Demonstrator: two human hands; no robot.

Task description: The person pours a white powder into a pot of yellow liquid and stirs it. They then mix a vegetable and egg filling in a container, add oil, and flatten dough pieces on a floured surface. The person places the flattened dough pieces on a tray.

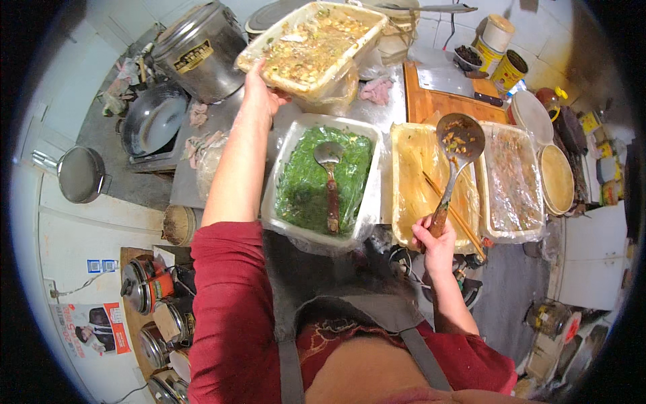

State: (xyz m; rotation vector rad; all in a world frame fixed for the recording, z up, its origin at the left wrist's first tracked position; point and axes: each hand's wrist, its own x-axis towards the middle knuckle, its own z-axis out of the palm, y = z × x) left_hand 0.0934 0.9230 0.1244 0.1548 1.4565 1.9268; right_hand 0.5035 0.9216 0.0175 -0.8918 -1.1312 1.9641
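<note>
My left hand (263, 95) grips the near left side of a white plastic tub (244, 61) lined with film and holding a chopped, brownish food mix; the tub is tilted. In my right hand (435, 241) is a metal ladle (460, 136) with a wooden handle, its bowl smeared with food bits. Below the ladle lies a film-lined tub (408, 151) with yellowish residue, a pair of wooden chopsticks (467, 230) resting across it. Between my arms stands a tub (373, 131) of chopped greens (303, 177), with a metal spoon (331, 189) lying on them.
Right of the chopsticks is a film-covered tub of food (512, 177). A cleaver (444, 83) lies on a wooden cutting board (421, 108) at the back. A large steel pot (202, 55) and a wok (154, 121) stand at left. Pink cloths (377, 91) lie on the metal counter.
</note>
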